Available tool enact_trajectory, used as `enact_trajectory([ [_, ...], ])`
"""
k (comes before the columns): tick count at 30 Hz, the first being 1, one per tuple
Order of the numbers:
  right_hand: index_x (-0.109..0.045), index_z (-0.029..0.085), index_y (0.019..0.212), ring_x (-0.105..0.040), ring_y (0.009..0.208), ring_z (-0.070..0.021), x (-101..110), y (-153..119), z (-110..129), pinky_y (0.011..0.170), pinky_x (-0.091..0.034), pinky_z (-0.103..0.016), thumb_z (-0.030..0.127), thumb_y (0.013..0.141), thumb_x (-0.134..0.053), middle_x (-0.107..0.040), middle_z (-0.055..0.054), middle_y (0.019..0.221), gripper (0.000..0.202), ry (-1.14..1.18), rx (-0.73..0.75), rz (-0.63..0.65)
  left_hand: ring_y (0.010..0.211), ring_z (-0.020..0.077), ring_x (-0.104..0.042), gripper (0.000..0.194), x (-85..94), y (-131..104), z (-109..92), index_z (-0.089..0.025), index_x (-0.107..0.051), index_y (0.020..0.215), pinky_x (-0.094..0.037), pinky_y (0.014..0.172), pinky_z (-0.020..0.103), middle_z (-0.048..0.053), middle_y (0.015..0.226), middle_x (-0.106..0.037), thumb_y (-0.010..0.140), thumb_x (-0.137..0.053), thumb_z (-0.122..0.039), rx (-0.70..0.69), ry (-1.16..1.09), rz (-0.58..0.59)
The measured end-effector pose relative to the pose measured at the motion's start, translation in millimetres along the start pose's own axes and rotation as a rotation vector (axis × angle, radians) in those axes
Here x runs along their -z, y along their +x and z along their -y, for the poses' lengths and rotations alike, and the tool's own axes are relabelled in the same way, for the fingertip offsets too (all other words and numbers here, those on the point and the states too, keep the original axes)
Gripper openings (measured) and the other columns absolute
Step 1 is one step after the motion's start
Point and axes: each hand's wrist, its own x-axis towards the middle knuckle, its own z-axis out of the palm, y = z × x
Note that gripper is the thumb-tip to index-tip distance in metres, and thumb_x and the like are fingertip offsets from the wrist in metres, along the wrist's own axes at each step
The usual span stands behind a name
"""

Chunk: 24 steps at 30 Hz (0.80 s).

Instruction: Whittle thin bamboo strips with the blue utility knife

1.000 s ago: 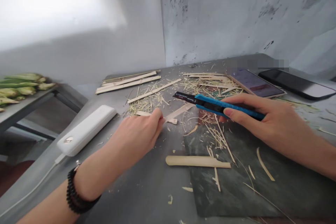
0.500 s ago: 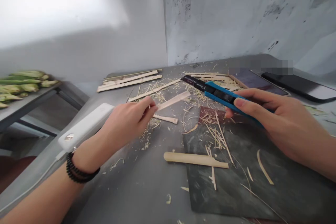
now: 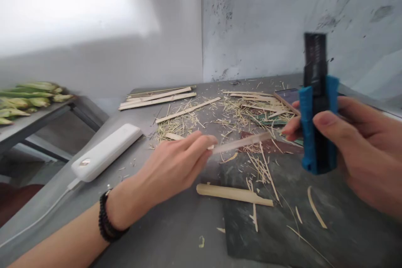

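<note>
My left hand (image 3: 176,161) pinches one end of a flat bamboo strip (image 3: 241,142), which points right over the shavings and looks smeared by motion. On the right, my right hand (image 3: 358,146) is wrapped round a blue and black utility knife (image 3: 318,113), held upright with its dark blade end up. Below the strip, a wider bamboo piece with a rounded end (image 3: 232,194) lies partly on the dark cutting mat (image 3: 270,234) and partly on the grey table (image 3: 150,234).
Bamboo strips (image 3: 160,97) lie at the back left, with shavings (image 3: 251,113) scattered about. A white power bank (image 3: 106,150) with a cable sits at left. A phone (image 3: 287,96) lies behind my right hand. Corn ears (image 3: 31,98) rest on a side table.
My left hand has moved right and nearer with the bamboo strip, bringing it over the mat's edge. My right hand has turned the utility knife from pointing left to upright.
</note>
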Motion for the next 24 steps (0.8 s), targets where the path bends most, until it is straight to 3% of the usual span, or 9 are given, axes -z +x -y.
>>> enact_trajectory([
  [4,-0.072,0.031,0.098,-0.075,0.073,-0.018,-3,-2,-1,0.055,-0.06,-0.022,0.058,0.098,-0.062,-0.08,-0.002,0.089,0.029,-0.005,0.056,0.093,0.074,0.0155,-0.068,0.022,-1.0,-2,-16,-0.022,-0.054,0.127,-0.042,0.051,0.029,0.001,0.105,-0.069,0.111,-0.039,-0.021,-0.103,-0.005,0.046],
  [8,-0.069,0.031,0.103,-0.078,0.076,-0.0195,-8,-6,-3,0.056,-0.063,-0.021,0.056,0.097,-0.066,-0.081,-0.002,0.092,0.026,0.077,0.032,0.133,0.085,0.0175,-0.068,0.02,-4.7,-2,-17,-0.021,-0.059,0.12,-0.044,0.052,0.029,0.003,0.109,-0.068,0.107,-0.044,-0.016,-0.161,-0.013,0.093],
  [16,-0.07,0.034,0.108,-0.079,0.083,-0.02,-15,-11,-9,0.063,-0.064,-0.021,0.056,0.093,-0.069,-0.081,-0.001,0.095,0.027,0.11,0.024,0.213,0.087,0.0186,-0.063,0.015,-3.4,-1,-17,-0.021,-0.063,0.1,-0.047,0.057,0.03,0.002,0.109,-0.072,0.105,-0.049,-0.017,-0.192,0.036,-0.059],
  [18,-0.07,0.034,0.108,-0.079,0.085,-0.0207,-15,-11,-9,0.064,-0.065,-0.022,0.055,0.094,-0.069,-0.081,-0.001,0.096,0.026,0.133,0.024,0.215,0.091,0.0188,-0.064,0.017,-2.7,0,-5,-0.023,-0.065,0.103,-0.05,0.064,0.03,0.001,0.11,-0.073,0.106,-0.049,-0.02,-0.144,0.073,-0.069],
  [20,-0.07,0.034,0.107,-0.079,0.084,-0.021,-14,-11,-8,0.062,-0.064,-0.023,0.056,0.094,-0.069,-0.08,-0.001,0.095,0.026,0.153,0.009,0.219,0.101,0.0208,-0.066,0.022,-2.1,2,18,-0.026,-0.067,0.106,-0.054,0.074,0.031,0.001,0.11,-0.075,0.108,-0.045,-0.027,0.036,0.197,-0.057],
  [24,-0.069,0.031,0.106,-0.077,0.083,-0.0211,-13,-12,-5,0.067,-0.065,-0.026,0.054,0.094,-0.069,-0.08,-0.003,0.095,0.026,0.15,0.025,0.293,0.112,0.0376,-0.066,0.033,0.5,-2,76,-0.019,-0.07,0.119,-0.056,0.085,0.048,0.015,0.109,-0.077,0.105,-0.042,-0.028,0.309,0.329,-0.05],
])
